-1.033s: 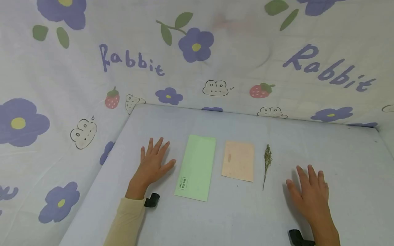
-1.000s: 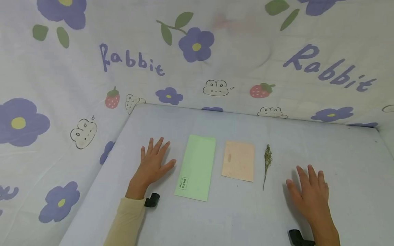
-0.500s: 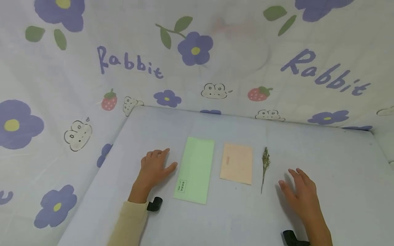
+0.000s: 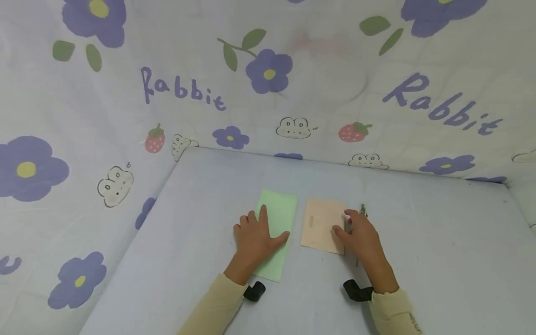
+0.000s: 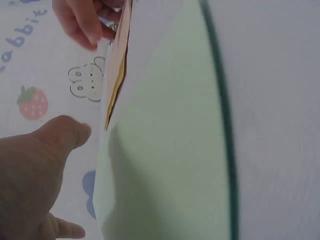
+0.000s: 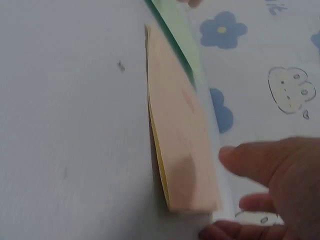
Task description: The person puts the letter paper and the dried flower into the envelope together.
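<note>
The dried flower sprig (image 4: 363,210) looks the likeliest casualty here: it lies on the counter (image 4: 318,177) just right of the peach card (image 4: 319,225), mostly hidden under the right hand (image 4: 362,238), with only its tip and a bit of stem showing. Pressing that hand down, or dragging it sideways, could crush the head or shed dry bits, and the black wrist device (image 4: 357,291) near the stem's end might catch it. The right hand's thumb and forefinger stand apart at the card's right edge; whether the other fingers touch card or sprig, I cannot tell. The card itself gapes a little, a yellow layer showing along one edge, so a grab at the upper layer alone could splay it open or let the rest slip. The left hand (image 4: 253,239) is spread wide over the green card (image 4: 283,214), thumb held off to the side, grasping nothing; contact is unclear. Since that card seems thin and lies flat, fingertips could merely skid it across the counter, or crease it if pushed hard.
</note>
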Tool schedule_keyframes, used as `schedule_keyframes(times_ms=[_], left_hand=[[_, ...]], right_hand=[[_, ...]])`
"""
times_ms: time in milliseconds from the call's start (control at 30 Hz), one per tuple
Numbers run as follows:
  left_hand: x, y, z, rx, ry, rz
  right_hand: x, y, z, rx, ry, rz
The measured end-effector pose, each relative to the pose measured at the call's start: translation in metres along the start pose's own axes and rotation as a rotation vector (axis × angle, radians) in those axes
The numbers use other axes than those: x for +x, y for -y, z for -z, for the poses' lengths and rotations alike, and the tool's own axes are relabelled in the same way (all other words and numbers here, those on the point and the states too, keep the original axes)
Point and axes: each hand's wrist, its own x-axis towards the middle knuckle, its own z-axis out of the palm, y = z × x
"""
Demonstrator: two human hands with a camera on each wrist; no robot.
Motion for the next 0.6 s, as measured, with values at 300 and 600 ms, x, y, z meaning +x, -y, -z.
schedule_keyframes(times_ms=[300,600], left_hand=[[-0.004,-0.012,-0.006,0.096,0.064,-0.017],[-0.001,-0.010,0.002,-0.014,0.074,-0.020]], right_hand=[[0.009,0.014,-0.019,-0.060,-0.023,-0.086],[0.020,0.022,-0.019,0.020,-0.021,-0.150]])
